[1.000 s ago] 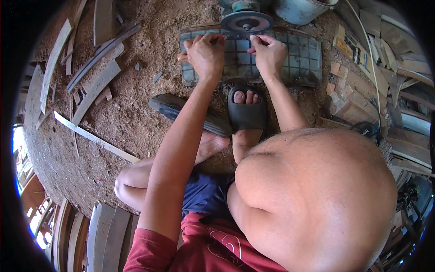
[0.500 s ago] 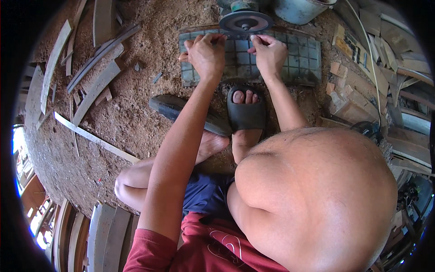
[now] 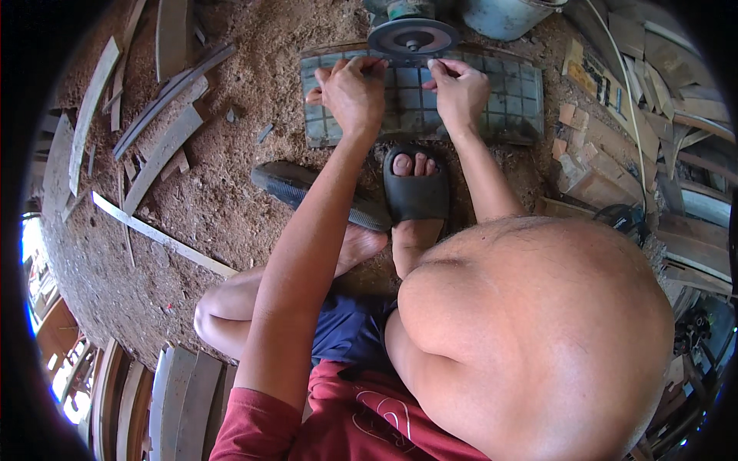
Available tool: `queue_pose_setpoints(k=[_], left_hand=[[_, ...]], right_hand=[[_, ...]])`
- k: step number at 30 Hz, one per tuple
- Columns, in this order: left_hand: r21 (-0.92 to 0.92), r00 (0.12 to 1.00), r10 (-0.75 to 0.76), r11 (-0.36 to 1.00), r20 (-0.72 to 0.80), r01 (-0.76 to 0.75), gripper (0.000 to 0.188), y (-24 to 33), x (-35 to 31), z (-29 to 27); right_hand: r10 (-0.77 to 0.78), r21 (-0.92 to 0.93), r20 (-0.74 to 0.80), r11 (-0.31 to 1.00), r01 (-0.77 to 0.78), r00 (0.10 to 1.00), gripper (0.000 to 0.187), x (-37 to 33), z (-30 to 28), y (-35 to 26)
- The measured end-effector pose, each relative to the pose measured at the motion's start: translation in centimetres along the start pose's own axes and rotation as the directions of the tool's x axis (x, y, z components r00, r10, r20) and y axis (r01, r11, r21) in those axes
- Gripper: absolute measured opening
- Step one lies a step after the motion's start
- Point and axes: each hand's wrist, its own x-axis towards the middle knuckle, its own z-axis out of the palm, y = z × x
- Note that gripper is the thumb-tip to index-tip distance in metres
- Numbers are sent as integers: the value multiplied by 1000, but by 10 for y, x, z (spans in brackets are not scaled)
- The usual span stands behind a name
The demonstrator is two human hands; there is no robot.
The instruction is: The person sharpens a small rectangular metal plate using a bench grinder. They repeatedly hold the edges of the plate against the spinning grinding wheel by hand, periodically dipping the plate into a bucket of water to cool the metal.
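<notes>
- Change: small. Left hand (image 3: 354, 96) and right hand (image 3: 465, 96) sit slightly further right relative to the grey disc (image 3: 413, 37) than half a second ago; grips look the same.
- Meaning: reads as a slight sideways adjustment at the disc, same step, nothing let go.
- Left hand: thumb and index pinched closed, other fingers curled or sticking out to the side. Whatever is between the tips is too small to make out.
- Right hand: also a closed fingertip pinch, facing the left; held piece, if any, cannot be told.
- Disc: top centre, on a greenish tool body (image 3: 401, 11), just beyond both sets of fingertips. Contact unclear; spinning or stopped, can't tell.
- Gridded panel (image 3: 511, 100): flat on the sawdust-covered floor (image 3: 261, 84), under the hands.
- Around: pale bucket (image 3: 507, 19) right of the tool; dark sandal (image 3: 416, 195) on a foot near the panel; wood strips (image 3: 165, 157) left, wood offcuts (image 3: 603, 165) right.
</notes>
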Motion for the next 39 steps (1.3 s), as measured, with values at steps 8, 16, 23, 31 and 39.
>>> queue_pose_setpoints(k=[8,16,23,31,39], left_hand=[[5,1000,0,1000,0,0,25,5,-2,1],[46,1000,-21,999,10,21,25,7,-3,4],[3,1000,-4,1000,14,4,25,9,-3,4],[36,999,-37,999,32,36,26,16,-5,3],[50,1000,-24,998,13,24,25,18,-6,6]], right_hand=[[7,24,-12,1000,-6,1000,20,0,-2,1],[31,9,-6,999,-31,1000,20,1,-6,0],[46,21,-8,999,-46,999,20,2,-7,0],[63,17,-3,998,-63,998,20,2,-11,0],[42,-33,-3,999,-42,999,21,3,-15,-1]])
